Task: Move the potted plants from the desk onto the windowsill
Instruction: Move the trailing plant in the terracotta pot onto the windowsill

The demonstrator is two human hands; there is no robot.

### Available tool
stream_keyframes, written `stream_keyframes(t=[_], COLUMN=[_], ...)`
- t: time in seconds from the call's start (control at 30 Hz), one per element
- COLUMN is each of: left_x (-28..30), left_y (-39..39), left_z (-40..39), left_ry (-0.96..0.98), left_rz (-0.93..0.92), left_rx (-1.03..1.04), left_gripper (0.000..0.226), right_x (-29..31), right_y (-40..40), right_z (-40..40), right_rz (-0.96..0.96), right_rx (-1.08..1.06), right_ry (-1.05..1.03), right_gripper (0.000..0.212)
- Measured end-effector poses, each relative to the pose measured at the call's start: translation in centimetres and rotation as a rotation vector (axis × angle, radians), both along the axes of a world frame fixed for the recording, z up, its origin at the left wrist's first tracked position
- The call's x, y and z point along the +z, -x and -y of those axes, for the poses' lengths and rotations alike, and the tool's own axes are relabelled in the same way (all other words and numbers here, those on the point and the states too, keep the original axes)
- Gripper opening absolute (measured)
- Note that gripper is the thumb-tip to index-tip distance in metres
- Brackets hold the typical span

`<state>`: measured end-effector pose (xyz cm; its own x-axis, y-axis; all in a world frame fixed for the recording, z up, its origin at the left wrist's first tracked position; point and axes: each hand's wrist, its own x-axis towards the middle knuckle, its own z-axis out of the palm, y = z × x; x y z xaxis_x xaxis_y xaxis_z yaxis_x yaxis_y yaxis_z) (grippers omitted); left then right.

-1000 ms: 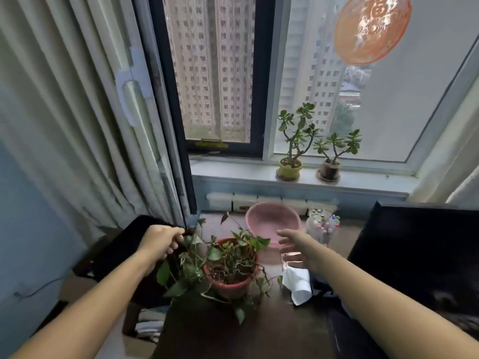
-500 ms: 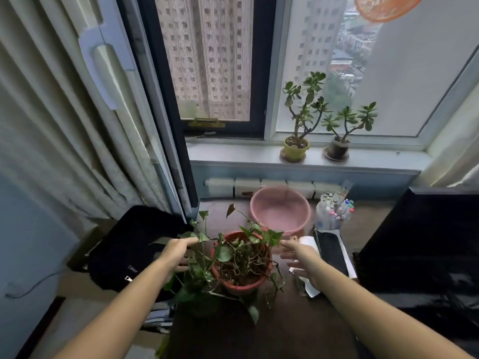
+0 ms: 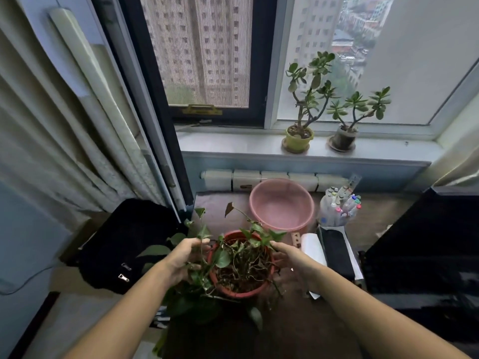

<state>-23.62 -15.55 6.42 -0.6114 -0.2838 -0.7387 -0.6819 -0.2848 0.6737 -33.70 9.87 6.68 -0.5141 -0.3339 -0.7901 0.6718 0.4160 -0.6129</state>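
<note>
A red pot with a trailing leafy vine stands on the dark desk at its left edge. My left hand is at the pot's left side, fingers spread among the leaves. My right hand is at the pot's right rim, fingers apart. Whether either palm touches the pot is hidden by foliage. On the pale windowsill stand two jade plants, one in a yellow-green pot and one in a dark pot.
A pink basin sits behind the red pot, with a cup of markers to its right. A black monitor fills the right side. A black bag lies left of the desk, under the curtain.
Both hands have closed in on the red pot from either side. The view has tipped downward and moved closer to the desk.
</note>
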Motion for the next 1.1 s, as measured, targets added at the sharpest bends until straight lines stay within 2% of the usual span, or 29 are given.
stream_keyframes(t=[0.27, 0.43, 0.63, 0.73, 0.97, 1.1], left_x=[0.8, 1.2, 2.7, 4.0, 8.3, 11.9], left_y=[0.1, 0.0, -0.1, 0.2, 1.8, 3.3], left_z=[-0.6, -1.5, -2.8, -3.3, -4.1, -4.9], left_ry=[0.004, 0.032, 0.039, 0.037, 0.069, 0.092], left_rz=[-0.038, -0.067, -0.063, -0.065, -0.141, -0.223], left_rx=[-0.019, -0.023, 0.011, 0.037, 0.068, 0.042], left_gripper=[0.021, 0.02, 0.016, 0.015, 0.007, 0.014], right_x=[0.6, 1.3, 2.8, 3.5, 7.8, 11.1], right_y=[-0.6, -0.4, -0.4, 0.1, 2.1, 4.3], right_z=[0.2, 0.1, -1.1, -1.7, -2.7, -3.3], right_rz=[0.116, 0.105, 0.1, 0.084, 0.031, -0.056], right_rx=[-0.136, -0.136, -0.159, -0.144, -0.114, -0.085], right_ry=[0.131, 0.079, 0.069, 0.078, 0.13, 0.136], right_gripper=[0.055, 0.064, 0.061, 0.071, 0.065, 0.076])
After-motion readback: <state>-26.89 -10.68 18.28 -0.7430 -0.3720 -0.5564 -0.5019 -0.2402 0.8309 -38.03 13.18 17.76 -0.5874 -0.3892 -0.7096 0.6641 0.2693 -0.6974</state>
